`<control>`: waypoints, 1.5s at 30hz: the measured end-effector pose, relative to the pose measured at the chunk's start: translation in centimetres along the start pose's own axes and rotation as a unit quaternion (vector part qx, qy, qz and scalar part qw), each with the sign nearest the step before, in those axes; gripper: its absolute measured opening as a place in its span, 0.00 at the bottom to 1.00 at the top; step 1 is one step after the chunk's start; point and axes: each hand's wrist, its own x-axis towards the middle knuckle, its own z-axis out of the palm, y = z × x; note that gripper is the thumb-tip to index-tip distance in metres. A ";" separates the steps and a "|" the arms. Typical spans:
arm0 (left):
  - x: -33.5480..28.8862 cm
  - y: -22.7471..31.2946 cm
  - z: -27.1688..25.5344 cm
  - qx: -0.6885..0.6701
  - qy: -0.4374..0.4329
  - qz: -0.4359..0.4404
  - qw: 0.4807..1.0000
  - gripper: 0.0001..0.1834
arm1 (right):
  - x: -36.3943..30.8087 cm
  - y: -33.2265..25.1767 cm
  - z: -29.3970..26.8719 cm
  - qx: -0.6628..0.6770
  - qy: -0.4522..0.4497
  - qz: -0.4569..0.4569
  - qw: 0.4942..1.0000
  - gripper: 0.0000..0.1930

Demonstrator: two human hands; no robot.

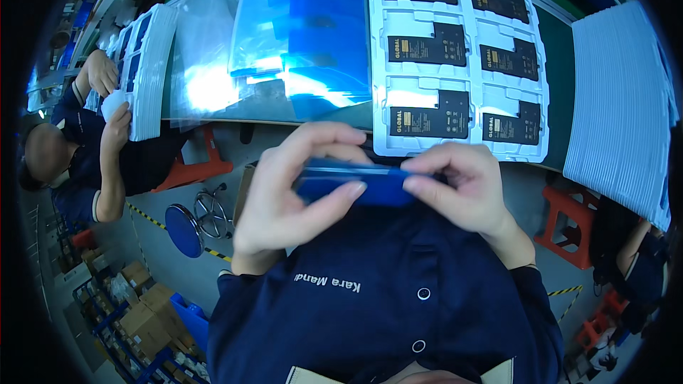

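Both hands on it now, just in front of the surface's [558, 46] near edge: a flat blue piece [388, 194], held level before the dark shirt [384, 291]. The left hand [302, 195] has its grip closed around the left end, thumb along the near face, fingers curled over the far side; the right hand [462, 185] pinches the right end, thumb and fingertips nearly together. Blur smears the piece, so whether it bears a label I can't tell.

And look at the printing up on the surface! At the near edge, right of the blue film sheets [324, 32], a white tray [381, 144] shows six dark, notched flat packs [427, 50] in two columns of three. Each carries bold gold lettering running up its left side, a gold label block beside it, then fine print and small pale symbols towards the right. Pale stitched lettering crosses the shirt's chest too, upside down from here.

Clear plastic sheets [203, 43] lie left of the blue film; a tall stack of white trays [615, 99] fills the surface's right end.
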 end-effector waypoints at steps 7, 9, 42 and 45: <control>2.0 -6.3 1.4 0.071 0.089 0.119 0.986 0.07 | -0.5 3.2 -0.1 0.150 0.066 0.078 0.983 0.10; 2.1 -6.2 1.2 0.134 0.078 0.133 0.979 0.09 | -0.4 2.8 -0.2 0.115 0.108 0.056 0.986 0.09; 4.3 -9.2 0.7 0.380 -0.093 0.290 0.873 0.12 | 1.2 3.9 -3.9 -0.040 0.248 0.132 0.959 0.13; 4.3 -9.2 0.9 0.390 -0.100 0.290 0.868 0.12 | 1.1 3.9 -3.9 -0.042 0.244 0.133 0.960 0.13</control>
